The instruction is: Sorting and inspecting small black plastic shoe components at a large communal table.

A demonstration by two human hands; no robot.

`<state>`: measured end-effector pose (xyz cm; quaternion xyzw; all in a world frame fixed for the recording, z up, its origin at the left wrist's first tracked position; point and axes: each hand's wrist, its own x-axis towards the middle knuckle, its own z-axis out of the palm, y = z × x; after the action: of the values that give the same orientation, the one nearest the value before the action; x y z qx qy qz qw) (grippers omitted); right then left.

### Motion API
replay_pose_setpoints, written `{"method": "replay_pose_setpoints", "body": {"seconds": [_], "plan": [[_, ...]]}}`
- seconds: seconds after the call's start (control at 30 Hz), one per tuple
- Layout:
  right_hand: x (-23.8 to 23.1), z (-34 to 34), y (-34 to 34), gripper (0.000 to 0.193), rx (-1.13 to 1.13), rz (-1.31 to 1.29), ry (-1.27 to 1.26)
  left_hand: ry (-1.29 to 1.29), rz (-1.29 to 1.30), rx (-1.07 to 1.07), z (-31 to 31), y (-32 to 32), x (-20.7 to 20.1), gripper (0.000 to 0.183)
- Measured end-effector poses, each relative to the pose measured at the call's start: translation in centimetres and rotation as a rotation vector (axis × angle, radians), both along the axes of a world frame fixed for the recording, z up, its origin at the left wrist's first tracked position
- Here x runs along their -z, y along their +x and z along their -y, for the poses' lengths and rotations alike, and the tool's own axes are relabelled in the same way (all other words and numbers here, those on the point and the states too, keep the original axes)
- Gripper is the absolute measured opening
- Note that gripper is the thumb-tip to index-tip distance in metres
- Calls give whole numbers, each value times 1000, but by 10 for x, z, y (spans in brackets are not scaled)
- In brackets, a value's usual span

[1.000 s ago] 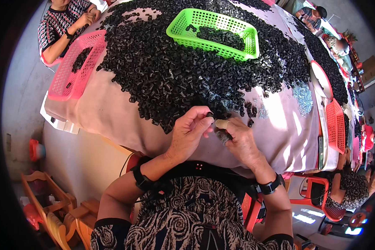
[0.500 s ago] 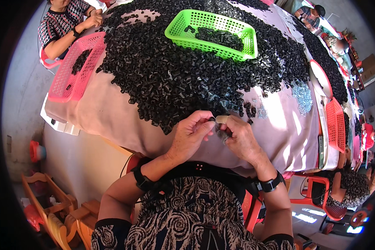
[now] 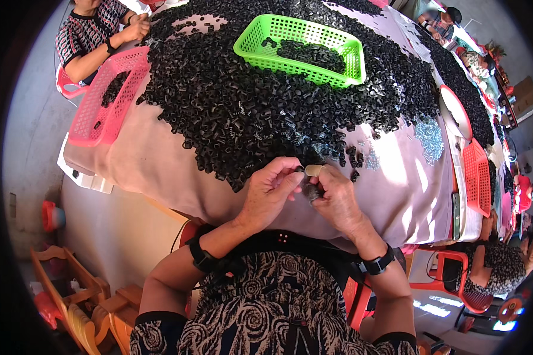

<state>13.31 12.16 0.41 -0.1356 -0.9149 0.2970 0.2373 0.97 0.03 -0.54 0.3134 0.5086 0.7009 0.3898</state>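
Tabletop [image 3: 160, 165], cloth-covered and pinkish, filled the middle of my remote feed. Over its near edge I had the left hand [image 3: 269, 192] pinching a small black piece [image 3: 300, 168] between thumb and forefinger. The right hand [image 3: 339, 198] was just beside it, one finger in a pale yellow cover [image 3: 315, 170] pointing at the piece; whether they touched, I couldn't tell. Its fingers closed on a grey bunch [image 3: 312, 190], too blurred for me to identify. Beyond, a heap of black pieces [image 3: 207, 100] spread toward the far edge, a green basket [image 3: 296, 71] standing in it. I saw a pink basket [image 3: 92, 137] at the left edge, and shiny bits [image 3: 429, 142] and a red basket [image 3: 477, 180] toward the right edge.
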Motion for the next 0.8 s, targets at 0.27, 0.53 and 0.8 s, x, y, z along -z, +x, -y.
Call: {"method": "replay_pose_setpoints", "body": {"seconds": [0.27,0.53,0.8], "plan": [[-2,-1,1,49,0,35,-62,17,-27,75,0,0,4,18],[-18,-8,14,53,68,-4,-330,-32,-160,138,-1,4,3,17],[-49,-4,14,55,-26,75,-216,-12,-256,192,1,7,-1,16]]}}
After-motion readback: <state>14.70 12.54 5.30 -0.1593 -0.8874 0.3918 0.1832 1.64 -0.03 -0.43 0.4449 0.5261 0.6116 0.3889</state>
